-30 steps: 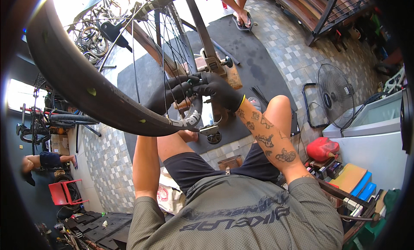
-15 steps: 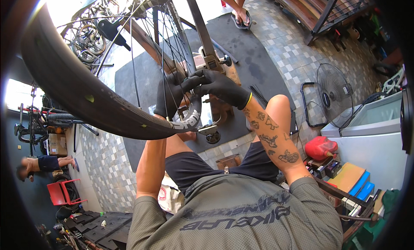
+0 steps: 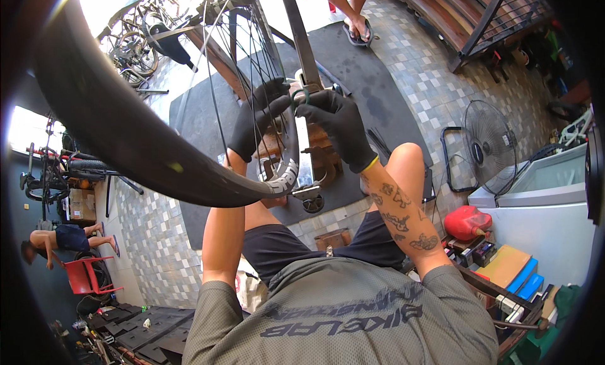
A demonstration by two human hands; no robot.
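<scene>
A bicycle wheel with a black tyre (image 3: 126, 132) sits between the uprights of a metal truing stand (image 3: 300, 44). Its left side is smeared, as if turning. Behind the thin spokes (image 3: 222, 94), my black-gloved left hand (image 3: 253, 122) has thumb and fingers apart by the rim, apparently holding nothing. On the rim's other side, my gloved right hand (image 3: 337, 122) pinches a small dark green loop-shaped spoke wrench (image 3: 299, 99) between thumb and fingers. Just below the hands are the stand's silver bar (image 3: 304, 166) and round black knob (image 3: 312, 204).
A dark mat (image 3: 365, 81) lies on the tiled floor. To the right stand a black fan (image 3: 488, 144), a glass-topped chest (image 3: 548, 182) and a red jug (image 3: 467, 222). Another person's feet (image 3: 359, 32) are ahead; someone else is by a red chair (image 3: 88, 275) at left.
My hands have moved apart at the rim, and the left hand's fingers have spread. The green wrench now shows in my right hand. The wheel has turned. The person at left now reaches the chair.
</scene>
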